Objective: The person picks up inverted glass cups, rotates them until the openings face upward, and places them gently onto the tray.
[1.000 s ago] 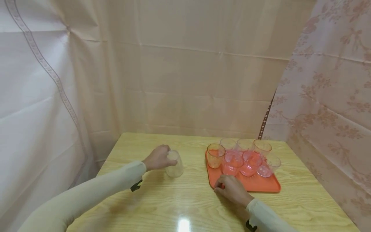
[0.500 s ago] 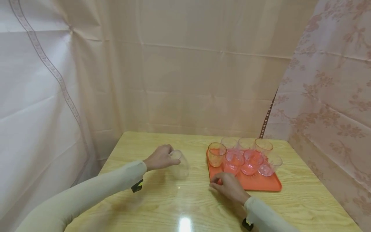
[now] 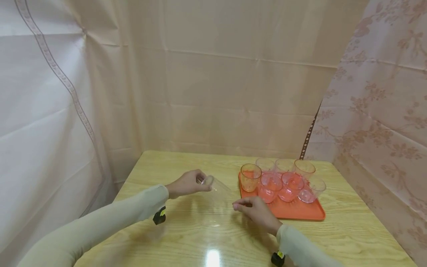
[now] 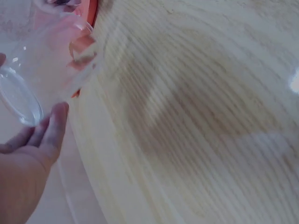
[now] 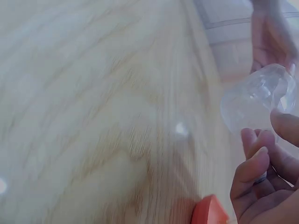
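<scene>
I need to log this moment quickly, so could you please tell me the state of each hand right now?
Left hand: holding the clear cup at its rim, tilted.
Right hand: fingers loosely curled near the cup's base, holding nothing.

A glossy light-wood table (image 3: 186,237) carries an orange tray (image 3: 300,213) of tumblers toward its far right side.

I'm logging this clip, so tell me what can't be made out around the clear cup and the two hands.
- Head view: the clear cup is see-through and faint; its base end toward the right hand blurs out.
- Left wrist view: the left hand is cut off by the frame edge.
- Right wrist view: motion blur; the tray shows only a corner.
</scene>
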A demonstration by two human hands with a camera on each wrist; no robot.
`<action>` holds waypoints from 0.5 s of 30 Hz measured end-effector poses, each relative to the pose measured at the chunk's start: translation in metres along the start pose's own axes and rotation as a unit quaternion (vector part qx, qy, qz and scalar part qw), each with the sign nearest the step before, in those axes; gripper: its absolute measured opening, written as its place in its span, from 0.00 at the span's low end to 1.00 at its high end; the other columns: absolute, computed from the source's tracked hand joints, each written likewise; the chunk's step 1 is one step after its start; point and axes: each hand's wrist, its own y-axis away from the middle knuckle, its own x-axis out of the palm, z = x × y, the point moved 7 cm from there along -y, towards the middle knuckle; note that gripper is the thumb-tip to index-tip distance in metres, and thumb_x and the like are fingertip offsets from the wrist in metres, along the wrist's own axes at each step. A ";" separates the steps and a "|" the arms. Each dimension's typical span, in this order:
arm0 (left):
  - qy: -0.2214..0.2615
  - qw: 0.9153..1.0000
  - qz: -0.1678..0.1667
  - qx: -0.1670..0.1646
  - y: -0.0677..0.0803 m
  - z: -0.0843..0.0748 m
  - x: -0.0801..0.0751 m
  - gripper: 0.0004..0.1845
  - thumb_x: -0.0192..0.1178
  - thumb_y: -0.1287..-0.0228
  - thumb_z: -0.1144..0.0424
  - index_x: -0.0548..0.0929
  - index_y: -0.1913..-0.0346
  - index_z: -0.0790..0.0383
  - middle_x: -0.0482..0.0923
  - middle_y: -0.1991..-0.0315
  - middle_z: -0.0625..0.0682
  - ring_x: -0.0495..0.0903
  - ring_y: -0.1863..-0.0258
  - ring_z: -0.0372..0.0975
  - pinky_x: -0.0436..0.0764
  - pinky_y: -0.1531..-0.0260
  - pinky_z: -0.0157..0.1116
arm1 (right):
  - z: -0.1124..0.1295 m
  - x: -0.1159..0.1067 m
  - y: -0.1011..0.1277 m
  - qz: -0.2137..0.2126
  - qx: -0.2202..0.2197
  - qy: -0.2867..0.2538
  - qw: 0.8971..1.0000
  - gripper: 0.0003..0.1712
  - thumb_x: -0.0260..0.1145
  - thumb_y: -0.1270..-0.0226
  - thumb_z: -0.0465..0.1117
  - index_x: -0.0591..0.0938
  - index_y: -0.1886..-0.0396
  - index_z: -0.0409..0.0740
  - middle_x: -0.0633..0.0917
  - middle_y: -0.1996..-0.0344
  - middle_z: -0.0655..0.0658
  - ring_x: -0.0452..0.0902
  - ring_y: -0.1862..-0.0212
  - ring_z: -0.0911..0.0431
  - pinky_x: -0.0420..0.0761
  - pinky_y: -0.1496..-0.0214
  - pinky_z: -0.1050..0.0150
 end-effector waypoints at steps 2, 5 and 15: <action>0.018 1.000 0.015 0.004 0.001 0.000 0.004 0.29 0.74 0.41 0.44 0.79 0.46 0.59 0.79 0.51 0.50 0.78 0.51 0.44 0.80 0.51 0.46 | 0.001 0.002 0.001 0.008 0.019 -0.055 0.998 0.23 0.69 0.27 0.51 0.87 0.47 0.37 0.88 0.59 0.44 0.68 0.76 0.60 0.71 0.76 0.68; 0.040 0.999 0.036 0.009 0.001 -0.001 0.009 0.28 0.75 0.41 0.46 0.78 0.46 0.58 0.79 0.52 0.50 0.79 0.52 0.43 0.80 0.51 0.46 | 0.002 0.004 0.001 0.013 0.035 -0.116 0.993 0.22 0.68 0.26 0.48 0.85 0.45 0.34 0.87 0.58 0.44 0.66 0.77 0.62 0.69 0.77 0.69; 0.068 0.995 0.065 0.027 0.001 0.002 0.019 0.27 0.76 0.40 0.49 0.76 0.46 0.58 0.80 0.52 0.51 0.80 0.52 0.43 0.81 0.50 0.45 | 0.001 -0.001 0.001 -0.011 0.063 -0.201 0.978 0.27 0.71 0.30 0.50 0.84 0.44 0.33 0.87 0.62 0.45 0.68 0.77 0.63 0.70 0.77 0.70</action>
